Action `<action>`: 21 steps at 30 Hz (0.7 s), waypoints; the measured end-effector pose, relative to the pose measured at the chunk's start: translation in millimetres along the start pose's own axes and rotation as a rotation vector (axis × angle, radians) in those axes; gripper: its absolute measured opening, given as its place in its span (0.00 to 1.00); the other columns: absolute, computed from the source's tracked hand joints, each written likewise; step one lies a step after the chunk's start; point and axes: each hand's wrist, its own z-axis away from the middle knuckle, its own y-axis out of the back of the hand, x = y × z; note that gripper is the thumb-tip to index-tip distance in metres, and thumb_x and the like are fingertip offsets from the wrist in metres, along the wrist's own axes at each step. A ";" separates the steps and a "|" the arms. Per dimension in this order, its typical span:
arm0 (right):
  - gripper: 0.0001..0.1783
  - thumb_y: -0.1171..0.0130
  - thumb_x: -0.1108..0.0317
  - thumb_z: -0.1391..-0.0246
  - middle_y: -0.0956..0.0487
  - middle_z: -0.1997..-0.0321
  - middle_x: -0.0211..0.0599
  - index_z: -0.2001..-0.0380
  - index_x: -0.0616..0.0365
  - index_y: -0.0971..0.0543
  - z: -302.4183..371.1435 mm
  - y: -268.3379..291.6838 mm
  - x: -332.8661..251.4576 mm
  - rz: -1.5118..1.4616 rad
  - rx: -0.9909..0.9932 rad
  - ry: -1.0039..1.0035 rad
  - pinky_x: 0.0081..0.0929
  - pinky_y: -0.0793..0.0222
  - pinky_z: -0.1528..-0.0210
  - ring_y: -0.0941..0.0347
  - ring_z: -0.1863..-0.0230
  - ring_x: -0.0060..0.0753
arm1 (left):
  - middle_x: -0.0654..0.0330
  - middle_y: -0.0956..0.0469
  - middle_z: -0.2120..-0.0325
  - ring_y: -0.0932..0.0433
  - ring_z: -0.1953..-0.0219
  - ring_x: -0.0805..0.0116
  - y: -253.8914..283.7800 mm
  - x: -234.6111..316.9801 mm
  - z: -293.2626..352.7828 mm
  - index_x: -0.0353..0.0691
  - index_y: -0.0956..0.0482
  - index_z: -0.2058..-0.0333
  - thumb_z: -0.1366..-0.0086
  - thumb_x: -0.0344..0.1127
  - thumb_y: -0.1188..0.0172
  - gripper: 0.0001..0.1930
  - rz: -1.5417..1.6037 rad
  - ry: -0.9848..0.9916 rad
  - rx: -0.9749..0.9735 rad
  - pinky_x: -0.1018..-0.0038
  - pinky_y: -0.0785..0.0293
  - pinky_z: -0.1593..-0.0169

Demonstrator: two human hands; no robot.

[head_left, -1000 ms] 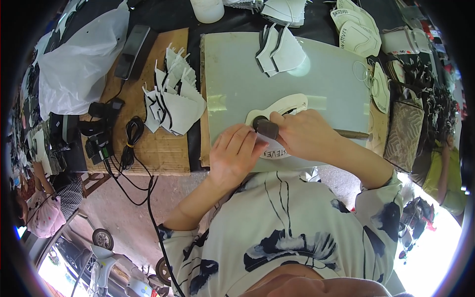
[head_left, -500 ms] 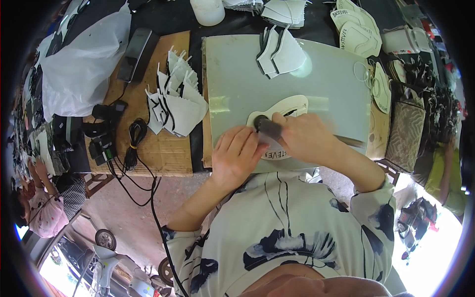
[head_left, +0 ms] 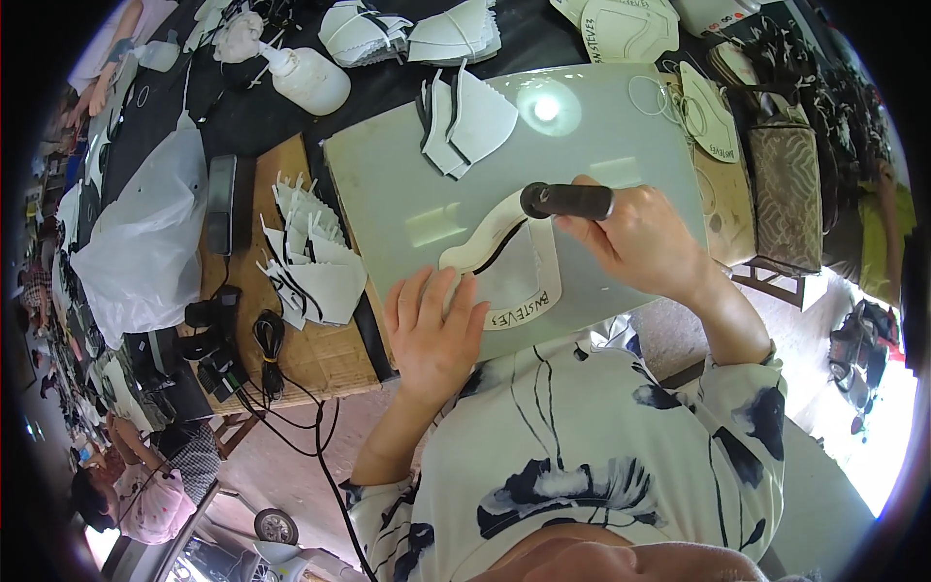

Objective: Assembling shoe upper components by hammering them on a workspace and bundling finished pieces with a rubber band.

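A cream card pattern piece (head_left: 545, 281) with a curved slot and written lettering lies on the grey board (head_left: 630, 121). My left hand (head_left: 432, 325) rests flat, fingers spread, across the pattern's lower left edge. My right hand (head_left: 645, 238) is closed around a dark cylindrical tool (head_left: 572, 201), hammer-like, though its exact kind is unclear. The tool's broad round end sits over the upper right part of the pattern. Whether it touches the pattern, I cannot tell. Several white pieces with black edging (head_left: 465, 121) lie farther up the same board.
More black-edged white pieces (head_left: 315, 267) are heaped on a brown board at left, beside coiled black cable (head_left: 269, 335) and a white plastic bag (head_left: 145, 233). A white bottle (head_left: 308, 80) and stacked pieces (head_left: 456, 34) stand behind. At right sits a patterned box (head_left: 786, 194).
The view has turned. My right hand and the tool have moved away from my left hand, toward the pattern's other end. My left hand has shifted left, uncovering more of the pattern.
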 end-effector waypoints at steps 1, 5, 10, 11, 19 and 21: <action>0.09 0.44 0.65 0.41 0.26 0.82 0.44 0.62 0.60 0.23 1.4 -3.2 2.2 0.028 -0.012 -0.002 0.39 0.35 0.78 0.27 0.80 0.50 | 0.59 0.26 0.56 0.27 0.53 0.57 3.8 -0.4 -6.3 0.40 0.19 0.60 0.51 0.36 0.32 0.17 0.021 0.000 -0.006 0.59 0.32 0.48; 0.11 0.46 0.62 0.40 0.25 0.83 0.43 0.65 0.60 0.27 -1.0 -9.8 2.1 0.100 -0.143 0.008 0.40 0.33 0.78 0.26 0.80 0.50 | 0.59 0.27 0.63 0.27 0.60 0.61 -6.5 3.3 -22.0 0.38 0.19 0.60 0.49 0.30 0.36 0.14 0.199 -0.003 -0.012 0.69 0.28 0.60; 0.12 0.46 0.62 0.42 0.26 0.85 0.42 0.67 0.61 0.29 -11.1 -13.4 0.4 0.289 -0.302 0.009 0.39 0.32 0.79 0.25 0.81 0.47 | 0.60 0.30 0.67 0.29 0.66 0.64 -25.9 9.2 -34.1 0.33 0.21 0.57 0.50 0.26 0.41 0.18 0.049 -0.192 -0.076 0.73 0.28 0.65; 0.12 0.45 0.62 0.42 0.26 0.85 0.42 0.67 0.61 0.29 -13.3 -11.4 1.4 0.324 -0.319 0.031 0.39 0.32 0.79 0.25 0.82 0.47 | 0.60 0.31 0.68 0.29 0.66 0.64 -27.8 7.7 -33.9 0.31 0.22 0.56 0.51 0.26 0.42 0.20 0.032 -0.217 -0.059 0.72 0.28 0.65; 0.15 0.47 0.59 0.41 0.25 0.85 0.41 0.68 0.62 0.30 -12.7 -13.2 -0.6 0.256 -0.279 0.020 0.38 0.31 0.79 0.25 0.81 0.47 | 0.59 0.31 0.68 0.29 0.66 0.64 -31.8 7.0 -34.4 0.29 0.22 0.56 0.52 0.26 0.42 0.21 0.072 -0.209 -0.041 0.71 0.28 0.64; 0.17 0.49 0.57 0.39 0.24 0.85 0.42 0.69 0.62 0.29 -14.4 -12.9 -5.1 0.276 -0.260 0.042 0.37 0.30 0.79 0.24 0.81 0.47 | 0.59 0.31 0.68 0.29 0.66 0.63 -33.1 4.4 -33.9 0.29 0.22 0.56 0.52 0.25 0.42 0.21 0.071 -0.206 -0.040 0.71 0.28 0.64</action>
